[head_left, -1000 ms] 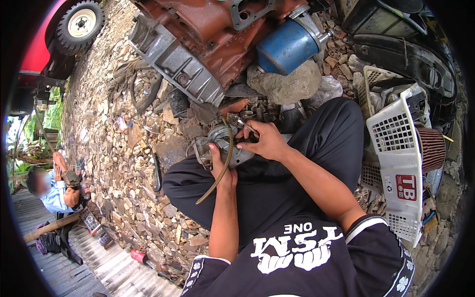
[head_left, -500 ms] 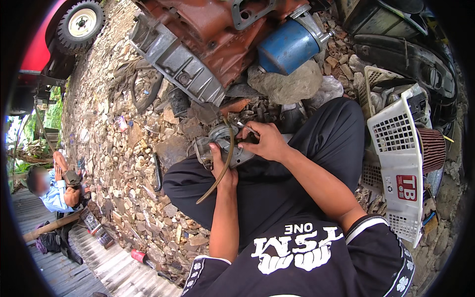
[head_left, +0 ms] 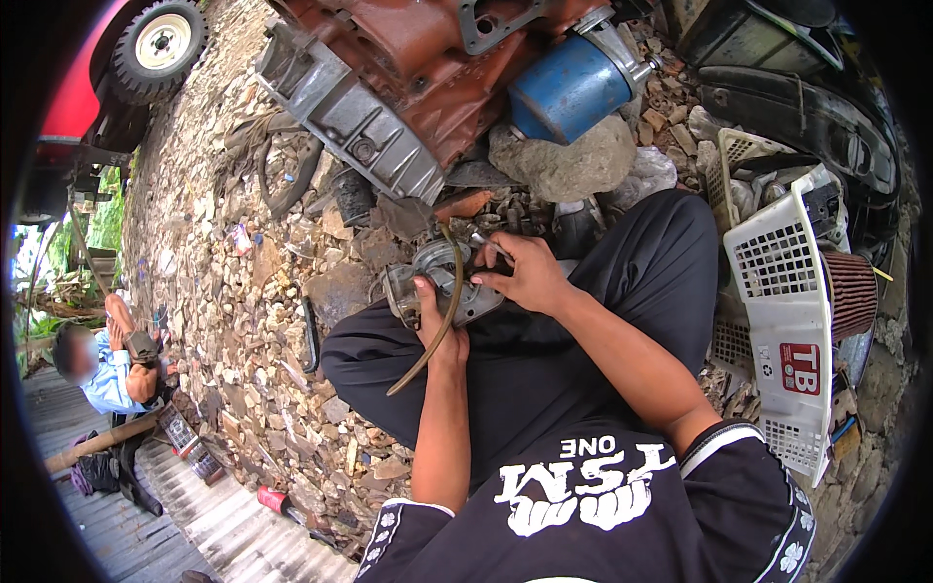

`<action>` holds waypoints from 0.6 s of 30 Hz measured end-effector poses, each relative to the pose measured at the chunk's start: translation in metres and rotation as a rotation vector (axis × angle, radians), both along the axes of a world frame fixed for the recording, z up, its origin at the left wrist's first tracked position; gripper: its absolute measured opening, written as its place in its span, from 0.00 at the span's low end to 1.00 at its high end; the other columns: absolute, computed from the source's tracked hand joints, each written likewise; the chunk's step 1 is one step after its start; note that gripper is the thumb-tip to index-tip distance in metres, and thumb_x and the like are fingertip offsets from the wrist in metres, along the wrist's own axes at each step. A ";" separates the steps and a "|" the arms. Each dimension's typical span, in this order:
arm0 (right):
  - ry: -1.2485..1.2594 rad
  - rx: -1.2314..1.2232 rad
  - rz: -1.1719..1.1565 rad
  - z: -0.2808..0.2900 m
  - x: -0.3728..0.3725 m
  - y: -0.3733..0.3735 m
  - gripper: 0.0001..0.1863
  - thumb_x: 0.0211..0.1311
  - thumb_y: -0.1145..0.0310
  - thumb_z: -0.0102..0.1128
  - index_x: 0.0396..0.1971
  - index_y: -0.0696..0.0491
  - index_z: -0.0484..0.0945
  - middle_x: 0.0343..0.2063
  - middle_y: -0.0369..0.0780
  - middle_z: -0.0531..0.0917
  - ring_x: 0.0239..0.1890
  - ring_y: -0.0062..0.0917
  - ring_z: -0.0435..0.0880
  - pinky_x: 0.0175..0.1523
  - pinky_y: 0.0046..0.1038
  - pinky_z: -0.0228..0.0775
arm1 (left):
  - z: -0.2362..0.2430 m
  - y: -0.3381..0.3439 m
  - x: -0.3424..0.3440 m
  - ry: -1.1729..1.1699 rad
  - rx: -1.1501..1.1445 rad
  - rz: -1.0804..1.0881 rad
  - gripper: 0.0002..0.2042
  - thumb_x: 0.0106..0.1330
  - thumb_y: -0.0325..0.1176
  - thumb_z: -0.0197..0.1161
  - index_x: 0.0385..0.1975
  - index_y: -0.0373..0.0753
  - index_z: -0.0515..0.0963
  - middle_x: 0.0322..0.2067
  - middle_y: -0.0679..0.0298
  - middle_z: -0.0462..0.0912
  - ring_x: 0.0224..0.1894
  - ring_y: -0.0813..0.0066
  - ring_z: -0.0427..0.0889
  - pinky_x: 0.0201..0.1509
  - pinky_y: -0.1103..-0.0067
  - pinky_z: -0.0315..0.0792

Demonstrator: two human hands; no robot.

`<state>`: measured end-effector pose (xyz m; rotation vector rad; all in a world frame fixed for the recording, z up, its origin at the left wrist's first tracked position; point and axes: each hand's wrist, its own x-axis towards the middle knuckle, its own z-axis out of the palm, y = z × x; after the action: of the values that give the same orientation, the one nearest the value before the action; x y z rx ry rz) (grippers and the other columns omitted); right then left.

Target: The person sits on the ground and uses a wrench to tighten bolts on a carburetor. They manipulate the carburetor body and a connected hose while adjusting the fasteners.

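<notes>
A grey cast-metal engine part (head_left: 400, 290) with a rounded housing rests over my crossed legs. My left hand (head_left: 439, 328) is closed around its near side, thumb on top. A thin yellowish-brown hose (head_left: 426, 360) runs from the part's far side, curves past my left hand and hangs toward my lap. On the right side of the part, my right hand (head_left: 535, 276) pinches a small, slim metal tool (head_left: 480, 238). Its kind cannot be made out, and its working end is partly hidden by the fingers.
Ahead lies a reddish-brown engine block (head_left: 408, 49) with a blue canister filter (head_left: 569, 92) and a large stone (head_left: 569, 160) beneath. On the right stands a white plastic crate (head_left: 777, 262) of parts beside a pleated filter (head_left: 850, 291). Another person (head_left: 112, 374) sits at far left on stony ground.
Very little differs. Both hands keep their holds on the part and the small tool, and the view has shifted slightly.
</notes>
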<state>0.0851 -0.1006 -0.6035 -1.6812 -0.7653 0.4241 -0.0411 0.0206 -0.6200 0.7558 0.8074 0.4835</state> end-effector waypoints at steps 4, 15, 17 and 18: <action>0.037 -0.093 0.012 0.000 0.001 -0.002 0.11 0.51 0.73 0.71 0.30 0.56 0.76 0.22 0.39 0.78 0.21 0.27 0.75 0.30 0.29 0.69 | 0.001 0.000 0.001 0.006 0.002 0.008 0.30 0.76 0.58 0.52 0.61 0.35 0.71 0.55 0.58 0.79 0.56 0.65 0.80 0.63 0.67 0.74; 0.067 -0.049 -0.008 -0.002 -0.002 -0.001 0.13 0.49 0.72 0.73 0.33 0.55 0.79 0.22 0.34 0.73 0.22 0.21 0.71 0.30 0.26 0.66 | -0.007 0.001 -0.001 0.003 0.005 -0.004 0.30 0.76 0.58 0.53 0.60 0.34 0.71 0.55 0.57 0.79 0.57 0.64 0.79 0.63 0.66 0.73; 0.092 -0.103 0.021 0.000 -0.001 -0.002 0.12 0.49 0.74 0.73 0.34 0.55 0.79 0.22 0.32 0.70 0.24 0.18 0.67 0.31 0.23 0.65 | -0.005 0.001 0.001 0.012 -0.004 0.006 0.30 0.75 0.58 0.53 0.60 0.35 0.71 0.55 0.57 0.79 0.57 0.64 0.79 0.64 0.66 0.73; 0.080 -0.101 0.016 -0.001 0.000 -0.002 0.13 0.49 0.74 0.74 0.34 0.56 0.79 0.22 0.32 0.70 0.24 0.18 0.67 0.32 0.23 0.65 | -0.003 0.000 0.001 0.025 -0.006 0.014 0.30 0.75 0.58 0.53 0.60 0.35 0.71 0.55 0.57 0.79 0.57 0.64 0.79 0.64 0.66 0.73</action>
<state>0.0848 -0.1026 -0.6041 -1.7421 -0.7083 0.5459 -0.0398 0.0203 -0.6226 0.7527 0.8373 0.4845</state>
